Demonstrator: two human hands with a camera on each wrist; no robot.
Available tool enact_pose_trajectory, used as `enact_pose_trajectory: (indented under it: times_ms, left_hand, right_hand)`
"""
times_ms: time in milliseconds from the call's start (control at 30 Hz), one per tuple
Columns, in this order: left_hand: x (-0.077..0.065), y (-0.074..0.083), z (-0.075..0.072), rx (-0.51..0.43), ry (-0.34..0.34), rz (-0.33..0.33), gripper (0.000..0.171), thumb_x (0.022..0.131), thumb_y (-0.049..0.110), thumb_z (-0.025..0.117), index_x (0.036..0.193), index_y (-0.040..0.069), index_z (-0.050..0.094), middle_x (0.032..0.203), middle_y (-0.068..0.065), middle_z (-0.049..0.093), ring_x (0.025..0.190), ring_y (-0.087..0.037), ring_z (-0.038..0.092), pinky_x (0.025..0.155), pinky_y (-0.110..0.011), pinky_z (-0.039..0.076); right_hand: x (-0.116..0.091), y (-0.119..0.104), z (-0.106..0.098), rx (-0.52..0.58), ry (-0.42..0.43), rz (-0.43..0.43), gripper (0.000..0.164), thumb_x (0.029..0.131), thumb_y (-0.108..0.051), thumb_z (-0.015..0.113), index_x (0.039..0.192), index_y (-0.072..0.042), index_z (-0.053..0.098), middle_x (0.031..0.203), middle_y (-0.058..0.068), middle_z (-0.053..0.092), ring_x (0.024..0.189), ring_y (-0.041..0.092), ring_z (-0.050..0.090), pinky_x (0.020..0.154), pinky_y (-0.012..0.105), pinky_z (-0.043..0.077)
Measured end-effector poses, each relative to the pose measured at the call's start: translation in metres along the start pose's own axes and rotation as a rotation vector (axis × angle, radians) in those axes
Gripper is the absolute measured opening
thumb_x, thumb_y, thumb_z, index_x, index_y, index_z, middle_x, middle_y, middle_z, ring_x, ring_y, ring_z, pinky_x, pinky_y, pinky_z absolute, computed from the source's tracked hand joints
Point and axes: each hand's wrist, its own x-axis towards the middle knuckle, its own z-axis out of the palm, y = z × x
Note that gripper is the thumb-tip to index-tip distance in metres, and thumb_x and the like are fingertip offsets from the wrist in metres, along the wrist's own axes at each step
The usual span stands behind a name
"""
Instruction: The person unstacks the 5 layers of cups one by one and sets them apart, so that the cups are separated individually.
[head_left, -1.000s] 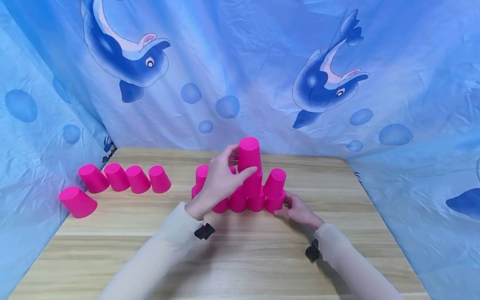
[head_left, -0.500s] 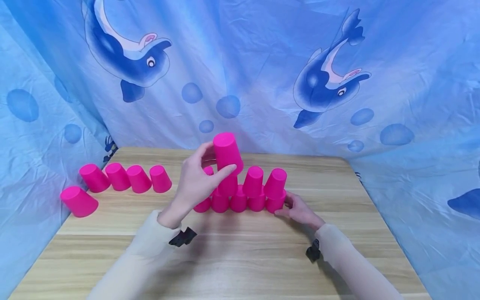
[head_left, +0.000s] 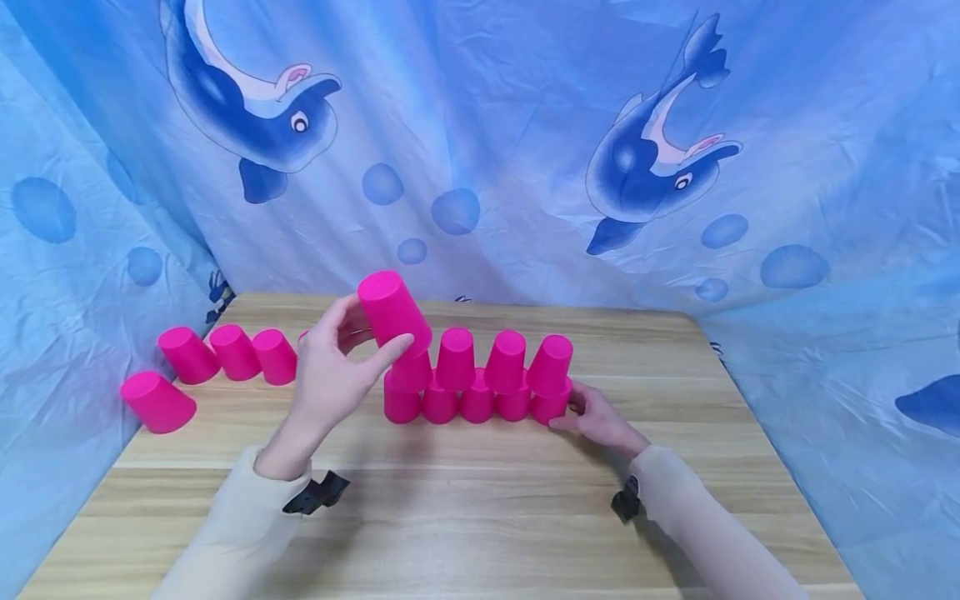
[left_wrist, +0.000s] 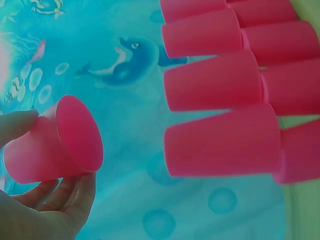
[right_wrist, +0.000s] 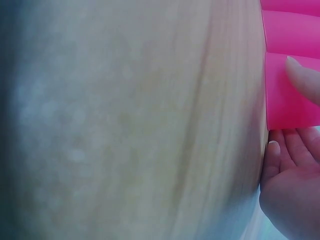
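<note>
Leftward along the far part of the desk, the left hand and its pink cup have moved since the earlier frames, from over the middle of the stack to its left end. Fingers and thumb hold this cup around its side, closed end up. In the head view its long axis tilts, base toward the desk's left edge, open rim down to the right, toward the leftmost upper cup. That cup stands just below and slightly right; the left wrist view shows a gap. Four upright cups form the upper row, five the lower row. At the opposite end, farther from the held cup, the right hand curves thumb and fingers about the end cup.
</note>
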Motion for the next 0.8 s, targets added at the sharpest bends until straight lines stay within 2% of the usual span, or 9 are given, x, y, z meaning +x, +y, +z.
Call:
enact_pose_trajectory:
  times_ms: [133, 233, 367, 800]
  left_hand:
    - [-0.003, -0.022, -0.013, 0.058, 0.047, -0.023, 0.053, 0.077, 0.010, 0.080, 0.125, 0.006, 0.058, 0.106, -0.007, 0.065, 0.093, -0.020, 0.062, 0.075, -0.023, 0.052]
    - [-0.005, -0.038, -0.026, 0.115, 0.080, -0.043, 0.052, 0.077, 0.017, 0.081, 0.124, 0.012, 0.060, 0.104, -0.002, 0.065, 0.090, -0.016, 0.062, 0.072, -0.020, 0.051]
    - [-0.009, -0.048, -0.042, 0.162, 0.110, -0.101, 0.052, 0.078, 0.022, 0.081, 0.124, 0.015, 0.060, 0.105, 0.001, 0.063, 0.091, -0.015, 0.061, 0.075, -0.018, 0.051]
    - [-0.025, -0.068, -0.080, 0.307, 0.151, -0.305, 0.058, 0.079, 0.032, 0.078, 0.127, 0.012, 0.052, 0.111, -0.001, 0.058, 0.093, -0.012, 0.055, 0.075, -0.011, 0.045]
  right_hand:
    - [0.000, -0.001, 0.001, -0.009, -0.008, -0.021, 0.062, 0.079, -0.010, 0.078, 0.134, -0.010, 0.051, 0.129, 0.008, 0.056, 0.120, 0.030, 0.050, 0.101, 0.053, 0.035]
    - [-0.005, -0.014, 0.000, -0.003, -0.022, -0.038, 0.059, 0.081, -0.007, 0.076, 0.134, -0.006, 0.051, 0.129, 0.011, 0.056, 0.120, 0.033, 0.050, 0.101, 0.054, 0.035]
    - [-0.012, -0.031, -0.002, -0.001, -0.035, -0.044, 0.056, 0.082, -0.005, 0.075, 0.132, -0.004, 0.051, 0.128, 0.012, 0.057, 0.119, 0.033, 0.050, 0.101, 0.054, 0.035]
    - [-0.016, -0.037, -0.001, 0.012, -0.022, -0.030, 0.057, 0.080, -0.003, 0.075, 0.132, -0.003, 0.051, 0.127, 0.013, 0.057, 0.119, 0.035, 0.050, 0.101, 0.055, 0.035]
